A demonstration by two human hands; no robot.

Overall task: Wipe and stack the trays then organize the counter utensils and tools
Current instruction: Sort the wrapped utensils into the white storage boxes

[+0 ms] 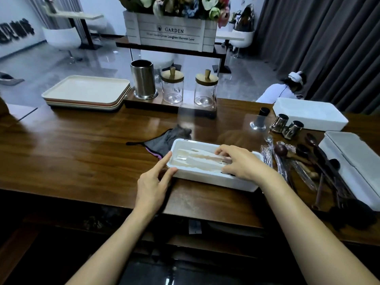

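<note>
The white utensil box [205,178] is lying on the table [82,157], long axis left to right. The left hand [152,186] is bracing its left end, grip spread. The right hand [240,161] is pinching the pale utensils [195,161] inside it, which are lying along that axis.

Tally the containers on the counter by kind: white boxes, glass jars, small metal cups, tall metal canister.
White boxes: 3
Glass jars: 2
Small metal cups: 2
Tall metal canister: 1
Total: 8
</note>
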